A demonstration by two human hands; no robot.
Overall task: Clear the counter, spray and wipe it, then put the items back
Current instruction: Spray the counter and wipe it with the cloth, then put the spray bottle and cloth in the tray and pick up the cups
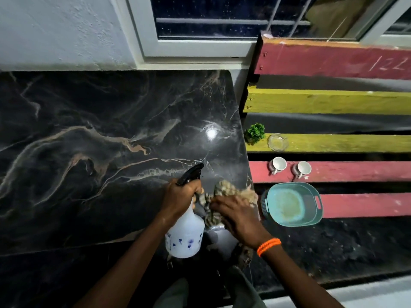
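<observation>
The black marble counter stretches across the left and middle of the view, bare of items. My left hand grips the neck of a white spray bottle with a black trigger head, held upright over the counter's front right corner. My right hand holds a patterned brown cloth bunched at that same corner, right beside the bottle. On the painted wooden bench to the right sit a teal basin, two white cups, a small glass dish and a little green plant.
The bench has red and yellow slats with dark gaps between them and stands against the counter's right edge. A white-framed window is behind the counter. Dark floor lies below the bench.
</observation>
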